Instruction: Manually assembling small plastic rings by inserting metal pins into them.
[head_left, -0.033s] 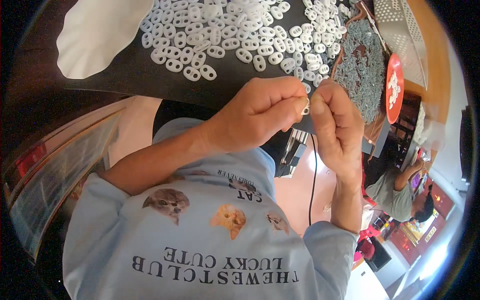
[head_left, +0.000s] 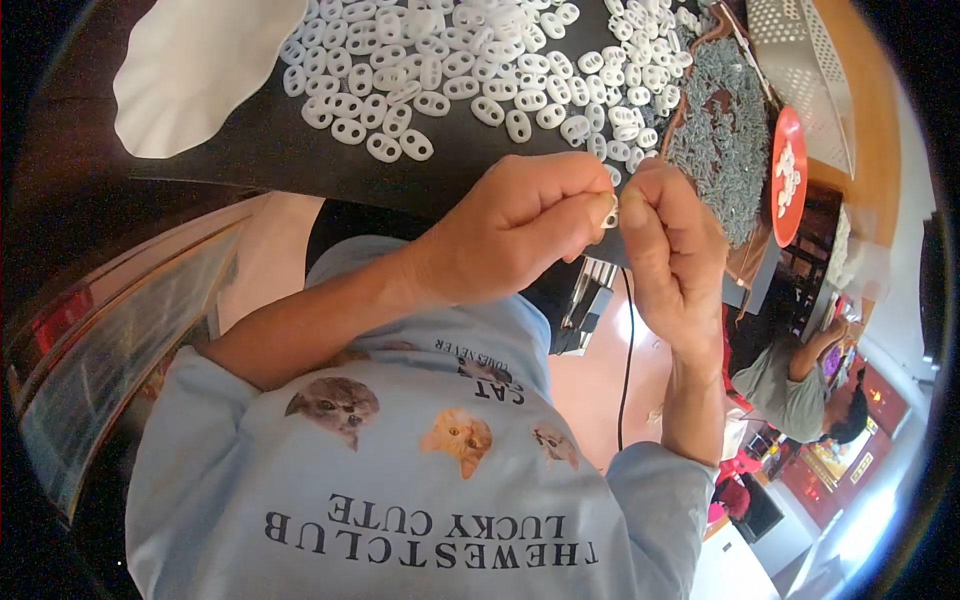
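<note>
My left hand (head_left: pixel 535 215) is closed, with a small white oval two-hole plastic piece (head_left: pixel 610 215) pinched between thumb and forefinger. Right beside it, my right hand (head_left: pixel 675 245) is also closed, thumb pressed on the curled forefinger; whatever it grips is too small or hidden to make out. Both hands are held just off the near edge of a dark table (head_left: pixel 270 150). Beyond them many similar white two-hole pieces (head_left: pixel 430 75) lie spread and heaped on the table.
A white wavy-edged dish (head_left: pixel 195 70) lies at the left. To the right are a heap of small grey pieces (head_left: pixel 720 150), a red plate (head_left: pixel 788 200) with white pieces, and a white perforated basket (head_left: pixel 810 70). A black cable (head_left: pixel 628 370) hangs below. Another person (head_left: pixel 800 385) is farther right.
</note>
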